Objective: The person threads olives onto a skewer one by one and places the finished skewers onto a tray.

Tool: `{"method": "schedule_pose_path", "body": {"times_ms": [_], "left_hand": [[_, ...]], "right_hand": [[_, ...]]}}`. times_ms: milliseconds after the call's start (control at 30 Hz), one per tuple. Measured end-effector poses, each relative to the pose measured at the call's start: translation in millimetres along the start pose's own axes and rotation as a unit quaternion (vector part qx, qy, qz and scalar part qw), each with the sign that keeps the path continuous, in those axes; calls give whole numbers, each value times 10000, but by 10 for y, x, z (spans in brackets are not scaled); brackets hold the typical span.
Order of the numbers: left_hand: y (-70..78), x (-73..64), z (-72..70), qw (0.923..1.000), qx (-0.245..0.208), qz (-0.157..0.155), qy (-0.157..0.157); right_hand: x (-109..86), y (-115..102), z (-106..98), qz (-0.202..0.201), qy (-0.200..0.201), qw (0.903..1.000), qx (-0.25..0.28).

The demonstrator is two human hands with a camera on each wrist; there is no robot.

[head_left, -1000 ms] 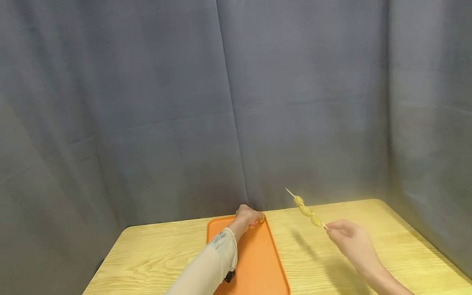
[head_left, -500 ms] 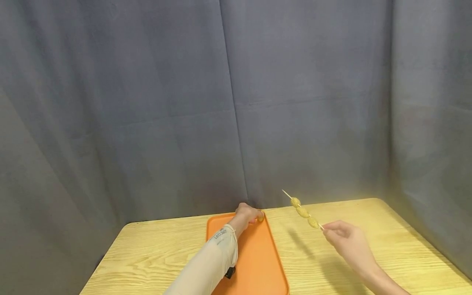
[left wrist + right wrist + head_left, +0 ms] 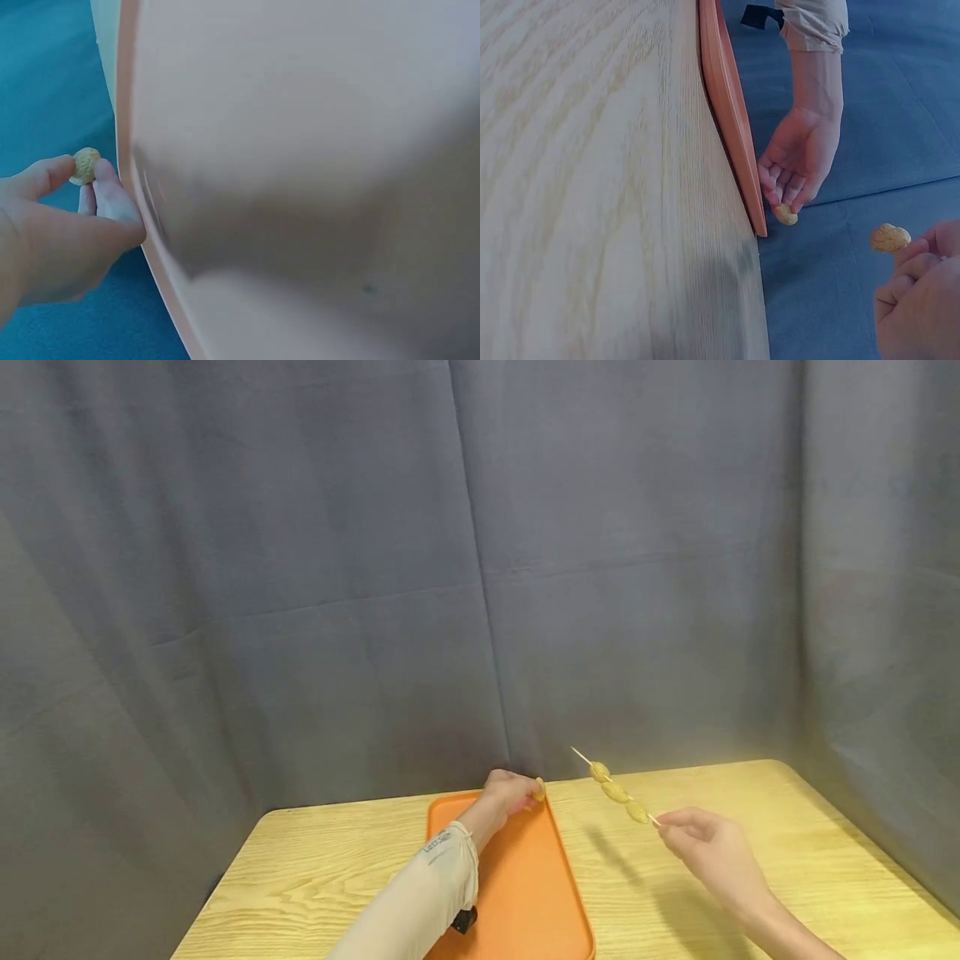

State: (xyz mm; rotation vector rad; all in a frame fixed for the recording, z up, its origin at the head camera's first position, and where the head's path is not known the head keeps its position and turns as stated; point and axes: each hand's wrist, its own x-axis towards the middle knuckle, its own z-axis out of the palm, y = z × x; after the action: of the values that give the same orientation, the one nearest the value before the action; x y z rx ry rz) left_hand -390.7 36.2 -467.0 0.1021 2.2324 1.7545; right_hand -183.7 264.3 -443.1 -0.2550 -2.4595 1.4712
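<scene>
In the head view my left hand [image 3: 512,792] is over the far right corner of an orange tray [image 3: 528,893]. Thumb and fingertips pinch a small, rough, yellow-brown food ball [image 3: 86,166], seen best in the left wrist view. Over the wooden table, right of the tray, my right hand [image 3: 708,852] pinches the lower end of a thin wooden skewer [image 3: 580,754]. Three similar food balls [image 3: 616,792] are threaded along it, and its bare tip points up and to the left. From the right wrist only the nearest threaded ball [image 3: 890,238] shows clearly.
The light wooden table [image 3: 322,868] extends on both sides of the tray. Grey curtains [image 3: 337,610] hang behind it and to both sides. A black strap piece [image 3: 464,920] sits at the left forearm, beside the beige sleeve [image 3: 420,893].
My left hand has risen slightly with the food ball, off the tray's far right corner. The right hand and skewer have hardly moved, and the head view has shifted a little.
</scene>
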Motion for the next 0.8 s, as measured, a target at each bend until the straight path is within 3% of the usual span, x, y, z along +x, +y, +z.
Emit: {"method": "schedule_pose_path", "body": {"times_ms": [167, 400, 800], "left_hand": [[-19, -109, -64, 9987, -412, 78, -298], [38, -307, -182, 9909, -995, 164, -891], [48, -723, -325, 9790, -1569, 215, -1286]], "right_hand": [[-7, -25, 41, 67, -134, 9999, 69], [-21, -49, 102, -25, -146, 9999, 62], [-129, -183, 197, -332, -148, 9993, -18]]}}
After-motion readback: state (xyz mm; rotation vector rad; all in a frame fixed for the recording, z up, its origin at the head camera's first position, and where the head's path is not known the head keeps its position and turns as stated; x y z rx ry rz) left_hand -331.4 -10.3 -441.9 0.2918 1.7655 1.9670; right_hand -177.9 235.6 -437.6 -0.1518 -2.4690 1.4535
